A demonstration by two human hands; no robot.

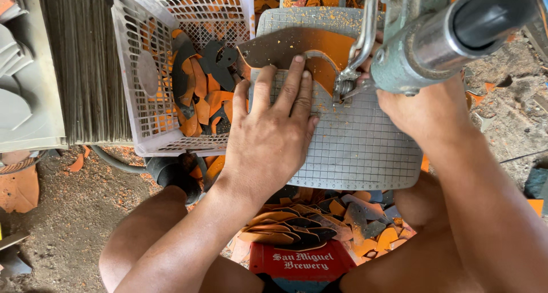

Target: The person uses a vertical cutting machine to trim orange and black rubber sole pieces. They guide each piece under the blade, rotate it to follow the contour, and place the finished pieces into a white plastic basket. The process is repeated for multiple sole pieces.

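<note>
The orange sheet (297,47) was pressed flat by the open left hand (274,127); fingertips (298,60) near the cutter (345,87) could be nicked. The right hand's (422,107) grip could not be told.

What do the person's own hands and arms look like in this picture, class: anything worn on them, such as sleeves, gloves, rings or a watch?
Both are bare. The left hand has no glove, ring or watch, and its forearm shows no sleeve up to the picture's edge. The right hand is also ungloved, with a bare wrist and forearm. Fingernails are short and unpainted. No markings show.
</note>
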